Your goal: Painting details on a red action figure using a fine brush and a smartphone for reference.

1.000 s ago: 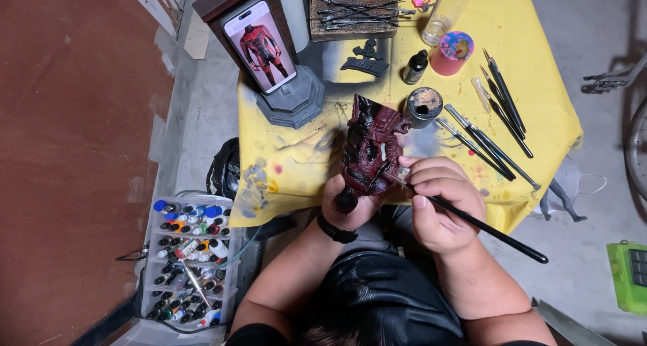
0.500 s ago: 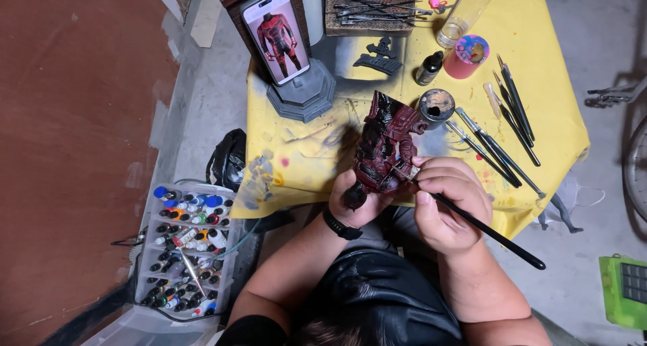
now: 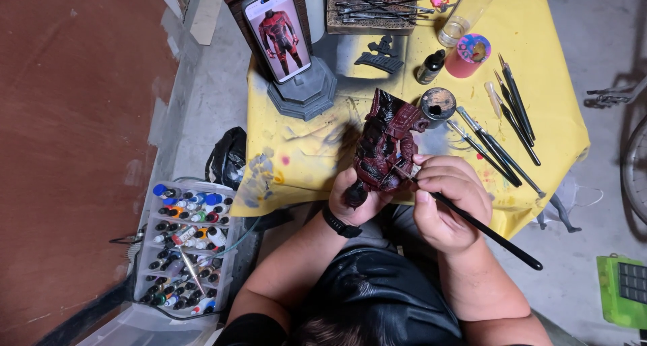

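Observation:
My left hand (image 3: 356, 196) grips the lower end of a dark red and black figure torso (image 3: 386, 144), held upright over the front edge of the yellow-covered table (image 3: 552, 137). My right hand (image 3: 446, 201) pinches a long black paintbrush (image 3: 485, 231), and its tip touches the figure's lower right side. A black band sits on my left wrist.
A phone (image 3: 278, 31) showing a red suited figure leans on a grey stand (image 3: 304, 93). Several brushes (image 3: 502, 140), a small open paint pot (image 3: 438, 105), a dropper bottle (image 3: 430, 67) and a pink cup (image 3: 468, 55) lie on the table. A tray of paint bottles (image 3: 185, 248) stands on the floor at left.
The view has shifted slightly and the figure now sits lower and closer to me. My right hand keeps the brush tip on the figure, moved a little.

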